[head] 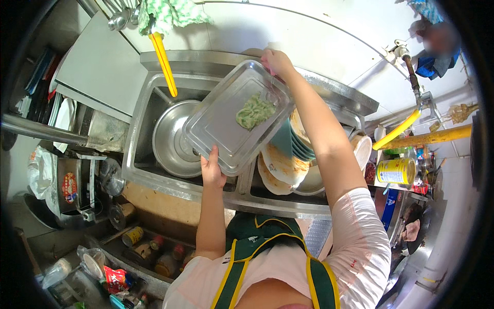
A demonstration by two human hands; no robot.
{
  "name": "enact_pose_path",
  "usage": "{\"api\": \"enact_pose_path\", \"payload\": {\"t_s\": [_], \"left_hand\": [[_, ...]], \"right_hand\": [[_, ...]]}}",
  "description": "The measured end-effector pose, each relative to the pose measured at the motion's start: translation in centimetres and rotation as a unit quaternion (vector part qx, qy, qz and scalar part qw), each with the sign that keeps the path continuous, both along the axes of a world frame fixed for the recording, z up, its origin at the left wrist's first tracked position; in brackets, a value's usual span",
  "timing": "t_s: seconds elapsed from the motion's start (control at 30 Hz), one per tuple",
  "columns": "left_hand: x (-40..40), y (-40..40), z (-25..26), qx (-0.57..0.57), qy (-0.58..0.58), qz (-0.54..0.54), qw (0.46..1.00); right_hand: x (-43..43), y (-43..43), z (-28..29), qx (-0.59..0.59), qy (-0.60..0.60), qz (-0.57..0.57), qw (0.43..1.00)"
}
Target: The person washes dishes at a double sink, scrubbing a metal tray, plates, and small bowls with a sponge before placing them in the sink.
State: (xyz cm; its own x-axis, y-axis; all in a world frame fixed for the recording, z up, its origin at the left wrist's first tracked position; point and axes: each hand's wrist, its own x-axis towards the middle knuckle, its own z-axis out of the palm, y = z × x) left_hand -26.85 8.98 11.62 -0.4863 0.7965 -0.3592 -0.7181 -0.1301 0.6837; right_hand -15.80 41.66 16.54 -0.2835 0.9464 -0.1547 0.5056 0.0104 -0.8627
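Observation:
My left hand (213,170) grips the near left edge of a clear plastic tray (216,127), its thumb over the rim. A crumpled green-and-white cloth (255,111) lies in the tray. At the tray's far corner, my right hand (277,63) is closed around something pink, partly hidden by the fingers; whether it also grips the rim I cannot tell. The tray is held tilted above the double steel sink. Under its left side, a round steel basin (170,139) stands in the left bowl. Soiled oval plates (283,166) and a stack of teal dishes (295,145) fill the right bowl.
A yellow hose (164,63) hangs over the left bowl, and another yellow hose (397,129) is at the right by a wall pipe (412,75). A steel rail (42,129) crosses the left side. Jars and a yellow can (395,171) stand at right.

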Motion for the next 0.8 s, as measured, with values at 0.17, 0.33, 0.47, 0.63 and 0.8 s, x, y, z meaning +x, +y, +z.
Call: {"api": "enact_pose_path", "payload": {"t_s": [0.17, 0.33, 0.47, 0.63, 0.8], "left_hand": [[-0.5, 0.0, -0.4, 0.023, 0.007, -0.013, 1.000], [-0.5, 0.3, -0.8, 0.023, -0.008, -0.026, 0.999], [-0.9, -1.0, -1.2, 0.018, 0.020, 0.006, 1.000], [-0.7, -1.3, -1.6, 0.033, 0.026, -0.032, 0.999], [0.0, -2.2, -1.2, 0.034, 0.043, -0.014, 0.998]], "right_hand": [[-0.4, 0.3, -0.6, 0.013, -0.093, 0.029, 0.995], [0.0, 1.2, -2.3, 0.055, -0.103, -0.014, 0.993], [-1.1, 0.2, -0.7, 0.096, -0.043, 0.066, 0.992], [-0.6, 0.0, -0.3, 0.073, -0.088, -0.049, 0.992], [0.3, -7.2, 1.6, 0.395, -0.082, -0.147, 0.903]]}}
